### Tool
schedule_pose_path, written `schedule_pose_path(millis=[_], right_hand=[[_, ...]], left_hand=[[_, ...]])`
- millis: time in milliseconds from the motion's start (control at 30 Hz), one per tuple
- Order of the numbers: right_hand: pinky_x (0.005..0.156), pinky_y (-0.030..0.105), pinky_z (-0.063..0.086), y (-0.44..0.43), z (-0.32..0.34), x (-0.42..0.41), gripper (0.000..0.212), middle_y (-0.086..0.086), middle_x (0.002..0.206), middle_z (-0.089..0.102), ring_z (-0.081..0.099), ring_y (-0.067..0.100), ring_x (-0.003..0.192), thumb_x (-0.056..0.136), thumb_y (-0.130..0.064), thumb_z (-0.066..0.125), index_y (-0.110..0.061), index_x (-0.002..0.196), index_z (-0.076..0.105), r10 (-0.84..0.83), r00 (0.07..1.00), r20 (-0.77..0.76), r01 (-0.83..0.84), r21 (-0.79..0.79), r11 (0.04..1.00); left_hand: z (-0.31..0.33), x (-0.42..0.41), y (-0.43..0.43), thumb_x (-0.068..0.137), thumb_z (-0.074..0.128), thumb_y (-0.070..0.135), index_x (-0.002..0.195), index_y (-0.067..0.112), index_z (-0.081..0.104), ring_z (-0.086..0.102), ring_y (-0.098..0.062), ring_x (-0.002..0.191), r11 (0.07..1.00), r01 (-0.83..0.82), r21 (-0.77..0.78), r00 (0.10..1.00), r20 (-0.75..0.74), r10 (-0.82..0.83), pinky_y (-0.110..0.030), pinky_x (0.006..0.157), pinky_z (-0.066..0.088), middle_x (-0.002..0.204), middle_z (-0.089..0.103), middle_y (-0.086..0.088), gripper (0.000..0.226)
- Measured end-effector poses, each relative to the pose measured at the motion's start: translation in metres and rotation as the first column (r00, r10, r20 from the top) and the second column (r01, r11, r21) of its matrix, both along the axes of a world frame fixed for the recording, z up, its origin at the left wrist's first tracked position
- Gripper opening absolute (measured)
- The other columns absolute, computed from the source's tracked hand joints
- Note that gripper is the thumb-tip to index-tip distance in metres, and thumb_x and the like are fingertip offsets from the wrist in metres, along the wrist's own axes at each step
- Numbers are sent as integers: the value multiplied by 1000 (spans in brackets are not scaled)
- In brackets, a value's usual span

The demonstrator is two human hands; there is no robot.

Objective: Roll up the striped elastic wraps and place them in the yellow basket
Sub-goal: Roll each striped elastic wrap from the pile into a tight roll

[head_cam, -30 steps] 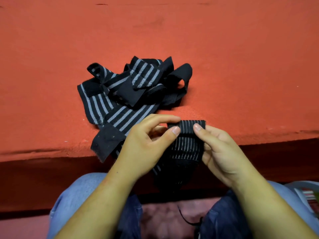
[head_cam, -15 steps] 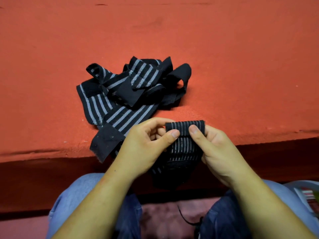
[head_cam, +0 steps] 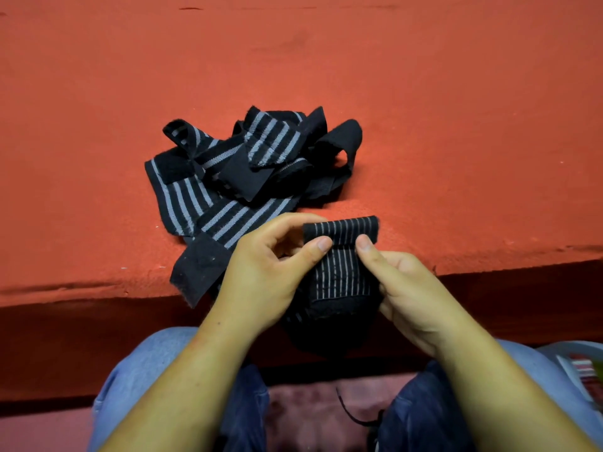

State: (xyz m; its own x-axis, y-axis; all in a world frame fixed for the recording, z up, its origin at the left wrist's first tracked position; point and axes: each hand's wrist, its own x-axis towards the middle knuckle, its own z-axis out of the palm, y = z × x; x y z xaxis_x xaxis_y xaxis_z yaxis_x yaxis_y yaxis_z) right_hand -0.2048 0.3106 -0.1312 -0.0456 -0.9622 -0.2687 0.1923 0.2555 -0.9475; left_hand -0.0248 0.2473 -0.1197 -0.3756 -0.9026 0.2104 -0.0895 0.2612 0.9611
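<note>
A black wrap with thin grey stripes [head_cam: 342,272] is held over the front edge of the red surface. Its top end is curled into a small roll [head_cam: 341,228]. My left hand [head_cam: 264,275] pinches the roll's left side with thumb and fingers. My right hand [head_cam: 411,288] pinches its right side, thumb on top. The wrap's loose end hangs down between my knees. A tangled pile of black and grey striped wraps [head_cam: 241,181] lies on the surface just behind and left of my left hand. No yellow basket is in view.
The red cloth-covered surface [head_cam: 424,109] stretches away behind the pile. Its front edge [head_cam: 65,288] runs across below my hands. My jeans-clad knees are at the bottom. A pale plastic rim [head_cam: 574,350] with coloured items shows at the far right.
The roll at the wrap's top has grown slightly thicker as both thumbs moved closer together on it. The pile has not moved.
</note>
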Motion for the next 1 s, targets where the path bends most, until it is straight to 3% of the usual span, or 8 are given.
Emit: schedule_pose_path(millis=[133,233,300,400,633,833,900,1000], right_hand=[[90,32,62,1,4,0,56,17,110,79,76,26,105,86,-55,57,-6,101,80,-14,997,82,14,-6,1000],[80,26,61,1,6,2,52,16,108,79,77,22,101,85,-56,56,-13,97,84,-20,989,144,24,-23,999],[79,26,61,1,7,2,53,17,106,79,78,22,98,86,-55,56,-12,95,85,-43,984,172,48,-24,999],[82,29,63,1,7,2,54,20,108,78,77,25,100,88,-52,55,-7,99,82,-62,981,182,67,-24,997],[79,31,64,-1,4,-1,35,18,102,79,77,23,92,90,-37,59,-13,97,84,-85,981,177,92,-36,995],[95,42,59,-2,2,-1,32,24,111,76,75,34,107,98,-19,53,-1,116,73,-115,973,198,124,-35,992],[89,37,62,-2,2,-1,28,20,107,78,76,28,100,101,-15,50,-5,109,75,-113,972,205,126,-49,991],[86,31,63,-2,0,-1,29,16,107,79,77,24,100,100,-22,51,-9,109,75,-94,979,181,110,-76,991]], left_hand=[[-1,-1,-2,92,77,12,107,29,77,72,-10,104,1000,-1,4,1000,1,1,-27,96,54,106,77,9,23],[-3,-2,-1,90,78,10,105,32,79,73,-17,90,999,15,38,1000,-7,-15,-30,85,58,101,76,1,27],[-3,-3,0,89,78,7,103,33,80,73,-27,89,998,32,45,999,-13,-31,-35,83,58,101,74,-6,30],[-3,-4,0,88,77,4,105,27,79,74,-14,96,997,73,37,997,-28,-72,-22,85,55,106,72,-2,29],[-8,-1,-1,88,81,8,115,27,77,72,-17,107,991,126,34,991,33,-127,-26,94,55,115,69,5,33],[-1,-3,2,93,65,47,120,32,74,69,-9,81,990,71,121,991,106,-84,-20,79,55,94,74,17,32],[-2,-4,1,92,57,49,119,28,75,73,-16,89,985,87,148,990,100,-102,-30,83,60,101,77,11,39],[-2,-3,1,98,60,35,117,19,76,68,1,79,985,109,137,991,65,-119,-16,75,50,95,77,12,31]])
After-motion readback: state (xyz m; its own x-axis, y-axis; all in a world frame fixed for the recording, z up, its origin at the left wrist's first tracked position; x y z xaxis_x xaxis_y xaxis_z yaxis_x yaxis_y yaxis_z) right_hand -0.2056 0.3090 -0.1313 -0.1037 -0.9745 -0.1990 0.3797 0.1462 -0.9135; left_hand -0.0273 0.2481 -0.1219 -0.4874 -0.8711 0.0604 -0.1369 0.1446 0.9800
